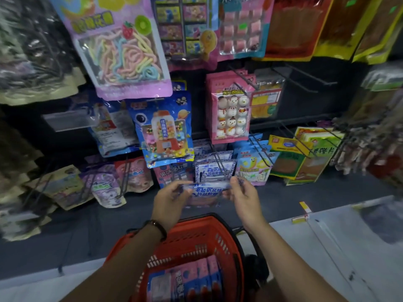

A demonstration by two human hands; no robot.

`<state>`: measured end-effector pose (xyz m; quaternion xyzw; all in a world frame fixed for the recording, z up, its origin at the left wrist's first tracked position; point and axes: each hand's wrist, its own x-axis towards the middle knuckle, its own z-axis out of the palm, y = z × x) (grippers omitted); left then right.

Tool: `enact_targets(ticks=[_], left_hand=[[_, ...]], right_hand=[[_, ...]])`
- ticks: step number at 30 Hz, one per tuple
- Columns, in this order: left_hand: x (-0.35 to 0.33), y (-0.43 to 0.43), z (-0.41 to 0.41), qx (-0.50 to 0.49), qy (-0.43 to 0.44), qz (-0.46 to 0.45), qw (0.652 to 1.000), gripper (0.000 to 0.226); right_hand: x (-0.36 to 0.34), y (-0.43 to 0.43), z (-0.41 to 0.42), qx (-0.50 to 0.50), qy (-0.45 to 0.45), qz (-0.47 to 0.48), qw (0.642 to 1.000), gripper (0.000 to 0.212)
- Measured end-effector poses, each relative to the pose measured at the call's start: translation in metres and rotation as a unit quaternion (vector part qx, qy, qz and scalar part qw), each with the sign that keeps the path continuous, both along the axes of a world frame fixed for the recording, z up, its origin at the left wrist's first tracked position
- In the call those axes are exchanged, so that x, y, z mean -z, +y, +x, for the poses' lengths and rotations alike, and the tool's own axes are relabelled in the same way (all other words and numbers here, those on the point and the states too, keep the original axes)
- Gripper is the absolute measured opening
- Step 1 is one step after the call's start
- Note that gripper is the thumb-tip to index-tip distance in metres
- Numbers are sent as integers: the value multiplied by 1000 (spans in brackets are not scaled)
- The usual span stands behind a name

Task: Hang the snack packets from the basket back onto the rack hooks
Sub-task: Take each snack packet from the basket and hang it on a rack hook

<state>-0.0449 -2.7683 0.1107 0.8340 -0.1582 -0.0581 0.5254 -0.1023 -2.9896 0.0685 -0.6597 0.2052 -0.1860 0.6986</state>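
A blue-and-white snack packet (206,191) is held flat between both hands, just below a hook (220,162) that carries matching blue-and-white packets (214,168). My left hand (171,200) pinches its left edge and my right hand (245,196) pinches its right edge. Beneath my forearms stands a red basket (226,238), and several pink-and-blue packets (187,280) lie inside it.
The dark rack is crowded with hanging packets: a blue gumball-machine bag (165,131), a pink snowman bag (231,110), a pastel candy-string bag (122,49). Bare hooks (305,79) stick out at the upper right. A white shelf edge (327,236) runs at the lower right.
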Motion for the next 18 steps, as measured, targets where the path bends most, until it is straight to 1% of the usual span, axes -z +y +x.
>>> enact_targets(ticks=[2, 3, 5, 7, 8, 10, 11, 12, 15, 18], left_hand=[[6, -16, 9, 22, 17, -22, 999, 13], [11, -24, 14, 30, 22, -30, 999, 9], [27, -38, 27, 35, 32, -29, 998, 14], [43, -50, 40, 40, 57, -3, 998, 16], [51, -56, 46, 43, 74, 10, 996, 15], [66, -67, 56, 48, 111, 23, 992, 4], [74, -73, 60, 43, 126, 24, 991, 12], [83, -78, 65, 32, 139, 15, 990, 18], [103, -87, 71, 0, 159, 4, 987, 18], [126, -92, 76, -17, 186, 5, 982, 30]], right_hand=[[11, -11, 7, 10, 6, 0, 1000, 48], [18, -16, 11, 14, 8, 1, 1000, 55], [32, -26, 20, 22, 15, 4, 1000, 61], [46, -35, 30, 27, 29, 13, 999, 57], [53, -39, 36, 27, 39, 23, 999, 51], [66, -47, 47, 31, 66, 41, 996, 34], [70, -51, 52, 38, 76, 46, 995, 29], [74, -54, 56, 46, 86, 46, 994, 28], [83, -61, 65, 64, 109, 40, 991, 28], [88, -66, 73, 73, 125, 37, 989, 31]])
